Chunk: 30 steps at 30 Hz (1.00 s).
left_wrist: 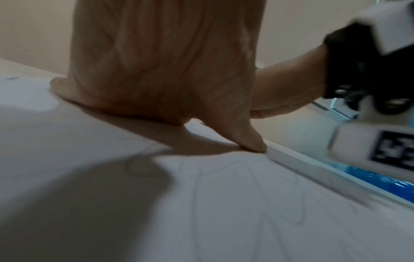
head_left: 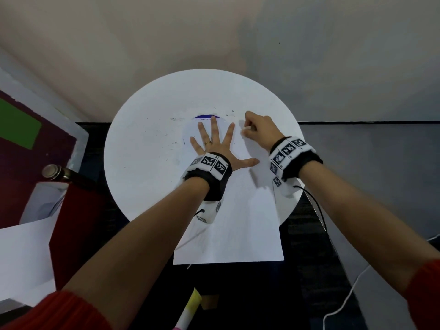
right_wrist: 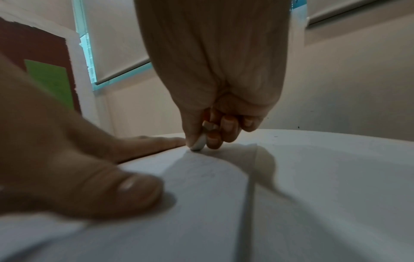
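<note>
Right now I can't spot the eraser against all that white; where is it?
In the head view the eraser is right of centre, pinched in the right hand. It is at the far right edge of the paper, beside the index fingertip of the left hand.

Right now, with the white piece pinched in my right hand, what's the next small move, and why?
Probably a short rubbing stroke across the paper: the right hand has the white piece tip-down at the sheet, and the left hand lies spread flat, pinning it.
</note>
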Available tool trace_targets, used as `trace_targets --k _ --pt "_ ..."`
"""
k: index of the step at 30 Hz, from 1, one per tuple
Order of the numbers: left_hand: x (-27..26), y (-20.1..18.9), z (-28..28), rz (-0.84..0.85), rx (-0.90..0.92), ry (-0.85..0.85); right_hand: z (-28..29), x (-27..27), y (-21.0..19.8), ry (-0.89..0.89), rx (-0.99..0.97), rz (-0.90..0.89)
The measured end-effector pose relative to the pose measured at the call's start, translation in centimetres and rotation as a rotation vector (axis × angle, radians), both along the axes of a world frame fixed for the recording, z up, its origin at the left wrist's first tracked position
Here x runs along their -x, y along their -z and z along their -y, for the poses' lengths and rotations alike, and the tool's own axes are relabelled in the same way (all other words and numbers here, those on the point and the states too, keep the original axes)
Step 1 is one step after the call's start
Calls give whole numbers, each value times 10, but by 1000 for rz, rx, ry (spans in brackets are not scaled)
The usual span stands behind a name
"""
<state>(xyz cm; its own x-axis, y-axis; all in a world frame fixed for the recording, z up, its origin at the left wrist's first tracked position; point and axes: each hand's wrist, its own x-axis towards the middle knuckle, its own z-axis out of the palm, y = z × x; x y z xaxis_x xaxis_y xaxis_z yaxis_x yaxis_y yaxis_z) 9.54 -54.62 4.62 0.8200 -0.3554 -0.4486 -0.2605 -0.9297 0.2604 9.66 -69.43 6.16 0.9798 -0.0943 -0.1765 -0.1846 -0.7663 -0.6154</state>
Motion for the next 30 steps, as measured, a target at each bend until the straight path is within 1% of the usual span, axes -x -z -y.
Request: trace_targets --k 3,6,9,12,15,18,20,23,26,28,30 --pt "0 -1 -1 -2 7 -1 -2 -3 1 16 -8 9" --pt "3 1 -2 19 22 8 0 11 4 -49 43 -15" --pt "4 0 -1 19 7 23 -1 5 0 -66 84 -21" --pt "2 0 0 4 -7 29 -6 -7 -2 -40 64 -3" --pt "2 0 -1 5 -2 25 -2 -4 4 -15 44 -1" --pt "3 1 -1 16 -1 23 1 -5 4 36 106 -3" --pt "2 0 -1 11 -5 25 -7 -6 4 62 106 3" --pt "1 -1 0 1 -3 32 -19 -4 4 41 66 11" --pt "3 -1 -2 4 8 27 -5 -3 -1 47 157 -7" --pt "4 -1 -2 5 9 33 12 0 -6 130 172 61" --pt "4 -2 -2 -2 7 40 21 6 -9 205 34 172"
